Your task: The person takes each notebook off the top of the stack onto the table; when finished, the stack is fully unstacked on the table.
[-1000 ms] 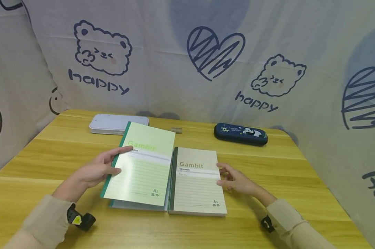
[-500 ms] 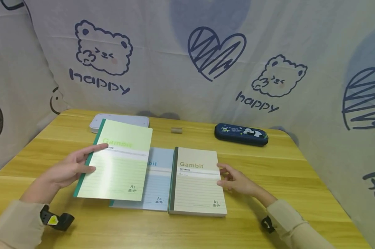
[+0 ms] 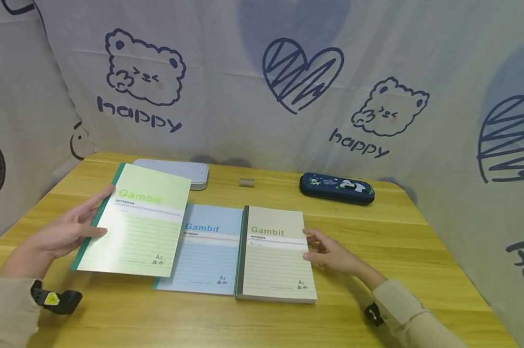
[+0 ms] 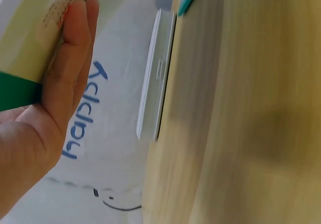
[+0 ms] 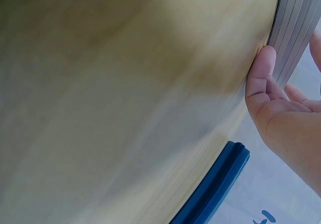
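My left hand [image 3: 59,234] grips a light green notebook [image 3: 135,222] by its teal spine, thumb on the cover. In the left wrist view the notebook [image 4: 25,38] is held up off the table, with fingers behind it. Below and to its right lies a blue notebook [image 3: 211,253], partly covered by the green one. Beside that sits a beige notebook [image 3: 276,261] with a dark spine, on top of a stack. My right hand [image 3: 329,251] rests its fingertips on the stack's right edge. Several layers show in the stack [image 5: 296,25] in the right wrist view.
Behind the green notebook is a white flat case [image 3: 181,171]. A small brown block [image 3: 246,182] lies at the back middle, and a dark blue panda pencil case [image 3: 336,188] at the back right. A printed curtain [image 3: 227,87] hangs behind the wooden table [image 3: 396,241].
My left hand has carried the green notebook leftward, uncovering most of the blue notebook. My right hand has stayed at the edge of the beige stack.
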The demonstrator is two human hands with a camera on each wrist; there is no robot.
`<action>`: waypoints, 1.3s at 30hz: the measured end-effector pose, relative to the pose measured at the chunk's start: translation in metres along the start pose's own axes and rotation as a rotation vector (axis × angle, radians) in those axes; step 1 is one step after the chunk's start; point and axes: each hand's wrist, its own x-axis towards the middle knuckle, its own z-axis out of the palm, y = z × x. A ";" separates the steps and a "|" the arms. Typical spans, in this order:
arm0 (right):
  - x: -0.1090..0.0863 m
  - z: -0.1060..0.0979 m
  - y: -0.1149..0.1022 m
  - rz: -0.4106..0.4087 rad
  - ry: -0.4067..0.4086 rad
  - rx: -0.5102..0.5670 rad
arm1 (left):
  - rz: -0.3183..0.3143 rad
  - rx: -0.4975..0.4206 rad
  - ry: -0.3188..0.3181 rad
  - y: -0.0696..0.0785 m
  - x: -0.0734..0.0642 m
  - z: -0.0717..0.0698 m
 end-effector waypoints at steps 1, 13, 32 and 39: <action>0.000 0.000 0.000 0.000 -0.001 -0.001 | -0.008 -0.030 -0.003 0.000 -0.001 -0.002; 0.000 0.000 0.001 0.002 -0.003 -0.006 | -0.112 -0.109 0.066 0.001 -0.011 -0.019; 0.000 0.001 0.003 -0.009 -0.001 0.002 | -0.347 0.106 0.238 -0.003 -0.013 -0.032; 0.000 0.000 0.002 -0.009 0.003 -0.005 | -0.430 0.332 0.267 -0.005 -0.009 -0.023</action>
